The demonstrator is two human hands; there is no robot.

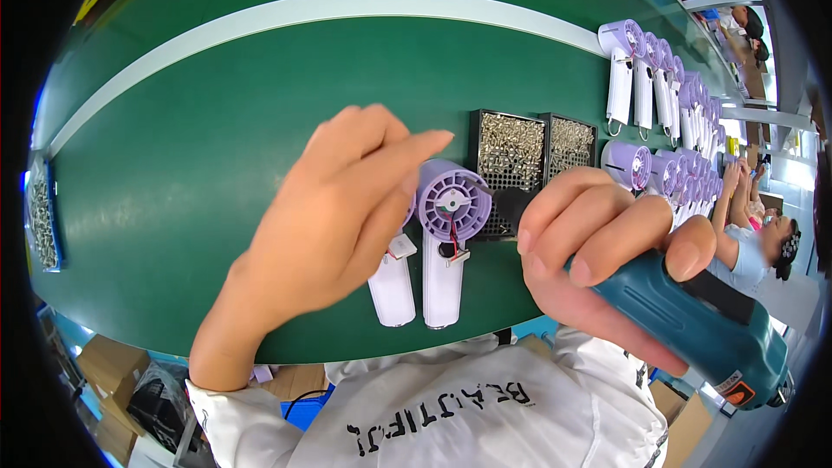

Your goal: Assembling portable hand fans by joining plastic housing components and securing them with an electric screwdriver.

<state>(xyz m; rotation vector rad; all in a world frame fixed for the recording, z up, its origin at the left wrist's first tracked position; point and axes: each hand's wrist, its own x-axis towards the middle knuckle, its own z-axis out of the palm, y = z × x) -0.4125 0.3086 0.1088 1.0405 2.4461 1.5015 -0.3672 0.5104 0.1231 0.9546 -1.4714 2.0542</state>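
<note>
Looking down in the head view: green desk (173, 165) with a pale stripe curving across it. Two handheld fans lie side by side near the desk's front edge, handles toward the person. The right fan (449, 234) has a lilac round head, back open, red and black wires showing, and a white handle. The left fan (392, 282) has its head hidden behind the left hand (334, 208). Left hand hovers over that fan; fingers loosely together and outstretched, holding nothing that can be seen. Right hand (598, 247) has its fingers clamped around a teal electric screwdriver (693, 321), black nose pointing at the right fan's head. Two black trays of screws (530, 154) sit just behind the fans. Rows of finished lilac fans (659, 95) at far right.
</note>
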